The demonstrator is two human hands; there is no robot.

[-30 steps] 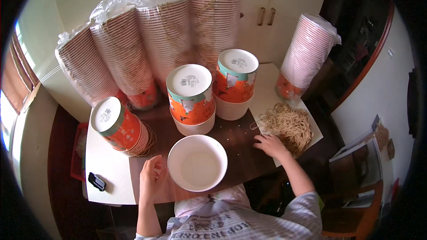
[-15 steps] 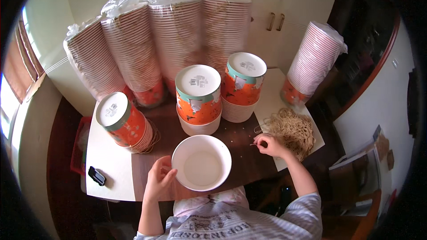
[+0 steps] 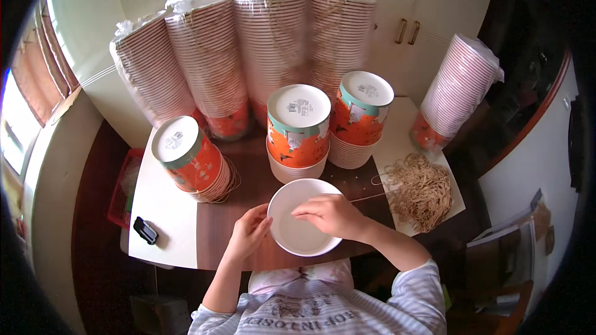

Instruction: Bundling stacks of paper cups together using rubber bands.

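A white paper tub (image 3: 288,236), open end up, sits at the front edge of the table before me. My left hand (image 3: 248,231) is closed on its left rim, thumb and fingers against the side. Over the tub's opening is my right hand (image 3: 329,216), its fingers pressed together and pointing left. A thin tan strand (image 3: 367,197) runs from beside that hand toward a tangled heap of tan string (image 3: 425,192) on the right. The strand's end in my fingers is hidden. Behind the tub, an upside-down stack of orange printed tubs (image 3: 298,142) stands close to its rim.
Another inverted orange stack (image 3: 360,121) stands behind right, and one with string around it (image 3: 192,158) at left. Tall plastic-wrapped tub stacks (image 3: 270,49) line the back; another wrapped stack (image 3: 456,90) leans at far right. A small black case (image 3: 146,231) lies at left.
My right hand has moved left from beside the string heap to over the tub. My left hand stays at the tub's left rim. The whole view has shifted slightly.
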